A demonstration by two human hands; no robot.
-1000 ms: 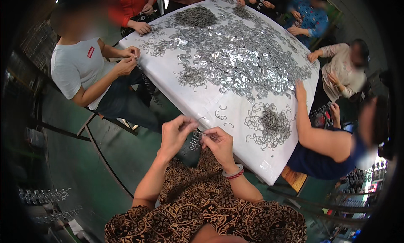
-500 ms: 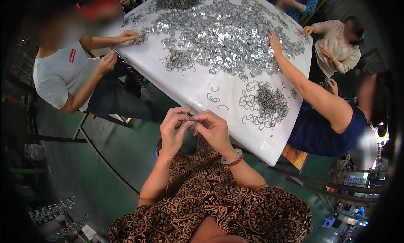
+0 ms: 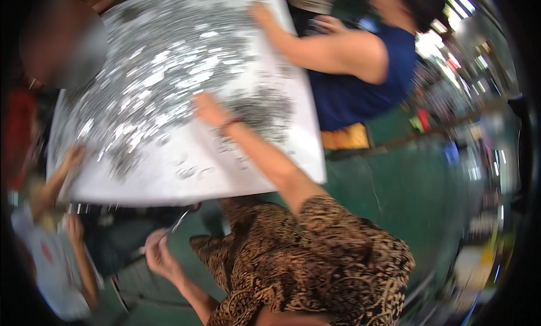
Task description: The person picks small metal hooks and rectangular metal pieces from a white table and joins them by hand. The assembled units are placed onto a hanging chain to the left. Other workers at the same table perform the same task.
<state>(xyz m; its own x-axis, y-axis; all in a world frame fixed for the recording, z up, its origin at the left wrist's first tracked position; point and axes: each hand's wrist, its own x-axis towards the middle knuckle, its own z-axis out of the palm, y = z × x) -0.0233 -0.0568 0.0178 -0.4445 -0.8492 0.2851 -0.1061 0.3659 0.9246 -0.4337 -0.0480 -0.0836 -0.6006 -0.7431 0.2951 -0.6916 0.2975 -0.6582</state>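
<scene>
My left hand [image 3: 160, 257], at the lower left off the table's near edge, is closed in a pinch. From its fingers a thin shiny metal piece [image 3: 179, 220] slants up toward the table; blur hides its exact kind. My right arm stretches out over the white table, and my right hand [image 3: 209, 110] is at the near edge of a wide spread of shiny flat metal pieces [image 3: 152, 95]. Motion smears its fingertips, so any hold is unclear. Beside that hand lies a heap of dark wire hooks [image 3: 262, 113]. Several loose hooks [image 3: 191, 169] lie nearer to me.
A co-worker in dark blue [image 3: 360, 86] reaches over the white table [image 3: 253, 182] from the right. Another co-worker in a white shirt [image 3: 53, 269] sits at the left. A wooden stool [image 3: 345, 137] stands by the table's right corner.
My hands, together before, are now apart: the right has reached forward over the table, the left has dropped to the lower left. The view has swung to the right and is blurred.
</scene>
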